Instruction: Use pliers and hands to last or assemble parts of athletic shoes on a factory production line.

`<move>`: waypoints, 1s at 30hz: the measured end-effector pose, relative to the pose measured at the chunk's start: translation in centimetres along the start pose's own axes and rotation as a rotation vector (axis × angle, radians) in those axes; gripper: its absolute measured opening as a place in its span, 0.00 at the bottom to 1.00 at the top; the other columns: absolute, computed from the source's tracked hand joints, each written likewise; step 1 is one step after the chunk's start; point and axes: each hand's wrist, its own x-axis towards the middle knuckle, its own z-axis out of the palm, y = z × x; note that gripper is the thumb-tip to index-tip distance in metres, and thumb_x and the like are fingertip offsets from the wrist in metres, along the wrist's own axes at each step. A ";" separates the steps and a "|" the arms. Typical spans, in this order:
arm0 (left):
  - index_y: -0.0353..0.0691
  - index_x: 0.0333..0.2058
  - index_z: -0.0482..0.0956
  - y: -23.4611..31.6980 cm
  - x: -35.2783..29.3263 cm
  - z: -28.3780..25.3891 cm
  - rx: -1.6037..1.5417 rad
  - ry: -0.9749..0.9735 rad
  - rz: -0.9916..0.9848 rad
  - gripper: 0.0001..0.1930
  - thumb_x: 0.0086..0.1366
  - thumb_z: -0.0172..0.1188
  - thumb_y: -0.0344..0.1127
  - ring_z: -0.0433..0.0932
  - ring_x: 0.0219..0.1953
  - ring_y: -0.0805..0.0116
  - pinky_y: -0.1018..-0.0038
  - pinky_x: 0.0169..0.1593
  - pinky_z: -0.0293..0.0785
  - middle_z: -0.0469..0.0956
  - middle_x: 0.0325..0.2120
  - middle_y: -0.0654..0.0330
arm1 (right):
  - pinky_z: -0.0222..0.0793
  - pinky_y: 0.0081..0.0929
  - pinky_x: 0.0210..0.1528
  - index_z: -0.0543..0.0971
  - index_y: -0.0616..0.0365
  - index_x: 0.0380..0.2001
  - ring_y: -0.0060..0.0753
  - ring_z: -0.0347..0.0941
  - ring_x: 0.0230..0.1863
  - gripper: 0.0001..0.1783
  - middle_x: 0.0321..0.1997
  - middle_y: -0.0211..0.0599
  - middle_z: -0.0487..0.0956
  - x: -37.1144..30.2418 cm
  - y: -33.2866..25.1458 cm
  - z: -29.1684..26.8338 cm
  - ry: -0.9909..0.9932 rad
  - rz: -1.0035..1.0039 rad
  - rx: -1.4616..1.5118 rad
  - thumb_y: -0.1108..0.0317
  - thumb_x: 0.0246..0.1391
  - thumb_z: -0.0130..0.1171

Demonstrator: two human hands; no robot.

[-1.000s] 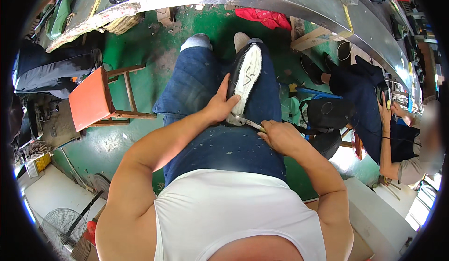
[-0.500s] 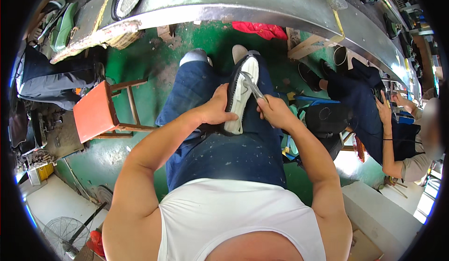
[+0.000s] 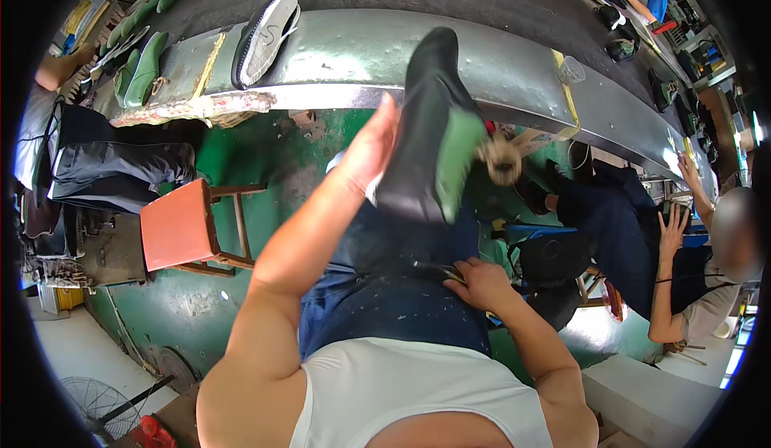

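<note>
Head view: centre-frame, the left hand (image 3: 373,151) grips a smooth black-and-green shoe (image 3: 419,139), seemingly shaped, not yet set down; the right hand (image 3: 487,286), apart, clutches a slim metal tool (image 3: 442,270).

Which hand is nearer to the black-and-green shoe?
Left. The left hand holds the shoe at its left side; the right hand is apart from it, near the lap, holding a tool.

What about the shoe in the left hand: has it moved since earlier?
Yes: the shoe has risen off the jeans, up the picture until it overlaps the metal bench.
</note>
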 end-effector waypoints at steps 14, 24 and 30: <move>0.39 0.61 0.69 -2.1 3.1 2.5 -0.130 -0.021 0.077 0.40 0.69 0.39 0.70 0.73 0.59 0.43 0.48 0.58 0.74 0.73 0.56 0.42 | 0.63 0.46 0.65 0.60 0.70 0.64 0.62 0.64 0.64 0.51 0.65 0.59 0.64 6.3 -2.7 -13.2 1.035 -0.442 0.133 0.51 0.45 0.73; 0.37 0.56 0.73 2.3 4.7 5.9 1.633 -0.003 1.286 0.33 0.76 0.30 0.59 0.50 0.73 0.43 0.52 0.73 0.36 0.70 0.61 0.45 | 0.65 0.44 0.65 0.50 0.73 0.67 0.64 0.66 0.64 0.58 0.64 0.67 0.63 9.1 -1.4 -16.7 0.895 -0.637 0.210 0.48 0.48 0.71; 0.33 0.36 0.82 3.6 6.6 7.2 1.436 -0.236 1.057 0.34 0.78 0.27 0.51 0.76 0.46 0.52 0.54 0.66 0.57 0.81 0.33 0.53 | 0.68 0.45 0.61 0.52 0.74 0.66 0.64 0.68 0.61 0.57 0.61 0.67 0.66 9.7 -2.9 -17.7 0.887 -0.585 0.359 0.49 0.47 0.72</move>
